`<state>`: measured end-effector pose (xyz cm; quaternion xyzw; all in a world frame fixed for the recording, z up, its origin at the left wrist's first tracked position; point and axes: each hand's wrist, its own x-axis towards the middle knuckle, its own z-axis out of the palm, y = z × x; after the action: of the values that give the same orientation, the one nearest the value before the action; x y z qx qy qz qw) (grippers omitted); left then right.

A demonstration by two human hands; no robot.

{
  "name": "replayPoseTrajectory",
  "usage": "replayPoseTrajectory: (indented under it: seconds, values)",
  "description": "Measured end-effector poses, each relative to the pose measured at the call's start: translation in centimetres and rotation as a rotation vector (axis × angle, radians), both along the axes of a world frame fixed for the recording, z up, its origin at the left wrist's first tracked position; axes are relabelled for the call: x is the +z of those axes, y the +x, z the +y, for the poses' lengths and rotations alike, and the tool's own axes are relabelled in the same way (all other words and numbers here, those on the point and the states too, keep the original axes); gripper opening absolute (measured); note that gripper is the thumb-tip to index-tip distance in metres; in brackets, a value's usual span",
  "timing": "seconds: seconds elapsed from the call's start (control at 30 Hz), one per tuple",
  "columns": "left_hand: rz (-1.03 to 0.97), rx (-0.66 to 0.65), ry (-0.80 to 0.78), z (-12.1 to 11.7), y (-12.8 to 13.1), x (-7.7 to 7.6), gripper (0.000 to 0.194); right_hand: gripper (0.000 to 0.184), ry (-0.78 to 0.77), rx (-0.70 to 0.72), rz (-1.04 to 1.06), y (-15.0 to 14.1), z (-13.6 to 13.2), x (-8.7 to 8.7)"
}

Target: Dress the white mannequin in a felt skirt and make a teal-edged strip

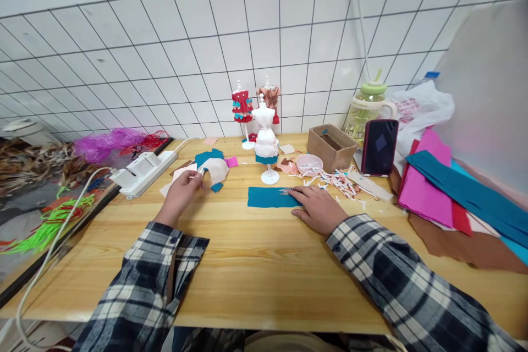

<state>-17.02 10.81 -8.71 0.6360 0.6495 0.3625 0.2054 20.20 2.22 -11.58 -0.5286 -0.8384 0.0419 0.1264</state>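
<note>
My left hand point(185, 190) is closed in a pinch at the left edge of a pile of scraps. Between its fingertips I cannot make out what is held. A cream scrap point(216, 168) and a teal scrap point(209, 155) lie right beside those fingers. My right hand point(319, 208) rests on the table, its fingers over a pair of small scissors point(284, 191). Only the scissors' pointed blades show, lying on a flat teal cloth strip point(268, 198). Behind the strip stands a white mini dress form point(264, 121) with pale and teal cloth around its lower part.
Two dressed mini forms, one in red point(242, 107), stand at the back. Right of centre are a cardboard box point(333, 148), a pink bowl point(309, 165), paper bits, a phone point(379, 146) and a bottle. Cloth sheets point(427, 192) lie far right, a power strip point(148, 173) left.
</note>
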Motion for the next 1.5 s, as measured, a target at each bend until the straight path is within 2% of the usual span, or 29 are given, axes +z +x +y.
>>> replayPoseTrajectory:
  seconds: [0.1, 0.17, 0.27, 0.33, 0.43, 0.5, 0.57, 0.6, 0.67, 0.77, 0.87, 0.97, 1.1, 1.23, 1.33, 1.4, 1.5]
  values:
    - [-0.398, 0.066, -0.003, -0.2, 0.2, 0.2, 0.028, 0.049, 0.02, -0.004, 0.019, -0.2, -0.2, 0.1]
    - [-0.598, 0.055, -0.05, -0.3, 0.3, 0.3, 0.029, 0.049, 0.033, -0.012, 0.036, -0.2, -0.2, 0.2]
    - [-0.732, -0.052, -0.102, -0.9, 1.2, 0.8, 0.029, 0.045, 0.059, -0.007, 0.083, -0.2, -0.2, 0.5]
    - [-0.781, -0.166, -0.071, -1.7, 2.7, 1.1, 0.028, 0.039, 0.087, 0.008, 0.151, -0.4, -0.3, 0.8]
    - [-0.687, -0.334, 0.044, -3.9, 6.5, 0.9, 0.03, 0.032, 0.107, 0.004, 0.311, -1.0, -0.7, 1.2]
    - [-0.593, -0.476, 0.013, -5.8, 9.5, 0.4, 0.031, 0.036, 0.074, -0.002, 0.427, -1.6, -1.0, 1.2]
    - [-0.582, -0.569, -0.035, -7.6, 12.1, -0.3, 0.03, 0.047, 0.022, 0.009, 0.506, -2.1, -1.3, 1.1]
    - [-0.61, -0.6, -0.047, -8.3, 13.1, -0.7, 0.029, 0.047, 0.004, 0.022, 0.524, -2.3, -1.3, 1.1]
    - [-0.676, -0.651, -0.064, -9.0, 14.5, -1.3, 0.029, 0.037, -0.003, 0.038, 0.526, -2.4, -1.3, 1.0]
    - [-0.708, -0.73, -0.086, -8.5, 15.3, -2.0, 0.033, 0.029, 0.02, 0.014, 0.563, -2.1, -1.1, 0.8]
    - [-0.617, -0.859, -0.076, -7.5, 15.5, -2.1, 0.037, 0.029, -0.002, -0.044, 0.711, -1.7, -0.8, 0.4]
    - [-0.408, -1.035, -0.009, -7.2, 15.7, -1.8, 0.04, 0.028, -0.049, -0.104, 0.851, -1.6, -0.5, -0.2]
    - [-0.105, -1.169, 0.176, -8.1, 16.1, -1.2, 0.023, 0.03, -0.113, -0.138, 0.969, -1.6, -0.1, -1.0]
    - [0.005, -1.154, 0.263, -8.7, 16.0, -1.3, 0.016, 0.03, -0.185, -0.079, 1.026, -1.9, -0.3, -0.9]
    - [0.136, -1.05, 0.321, -8.5, 15.4, -1.5, 0.017, 0.045, -0.154, -0.046, 0.99, -1.9, -0.5, -0.3]
    - [0.263, -0.898, 0.393, -7.9, 14.4, -1.2, 0.02, 0.051, -0.099, -0.064, 0.925, -1.8, -0.6, 0.0]
    - [0.449, -0.497, 0.464, -6.1, 11.8, -0.3, 0.025, 0.047, -0.025, -0.106, 0.826, -1.4, -0.6, 0.1]
